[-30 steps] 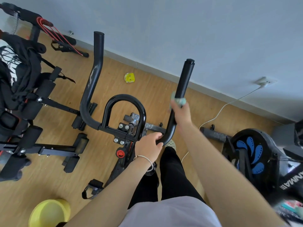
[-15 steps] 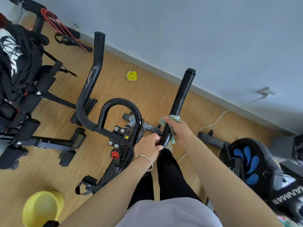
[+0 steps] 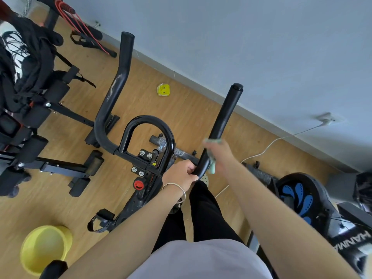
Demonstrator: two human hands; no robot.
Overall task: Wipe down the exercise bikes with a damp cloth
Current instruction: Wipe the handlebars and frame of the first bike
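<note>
Standing over a wood floor (image 3: 191, 109) by a grey wall (image 3: 241, 47). My right hand (image 3: 218, 156) is gripping a green cloth (image 3: 211, 167) around the right handlebar (image 3: 225, 117); my left hand (image 3: 181, 174) is clasping the bar's lower bend. A yellow basin (image 3: 45, 248) is sitting near left.

On the wooden floor (image 3: 193, 109) we see a yellow bowl (image 3: 45, 248) at the lower left and a small yellow round thing with a face (image 3: 163, 89) near the grey wall (image 3: 241, 37). At the left stands a black workout bench (image 3: 50, 137), with black clothes (image 3: 24, 63) heaped over it, and red resistance bands (image 3: 78, 27) lie behind it. A white cable (image 3: 267, 144) runs from a wall socket (image 3: 327, 118) down to the floor
</note>
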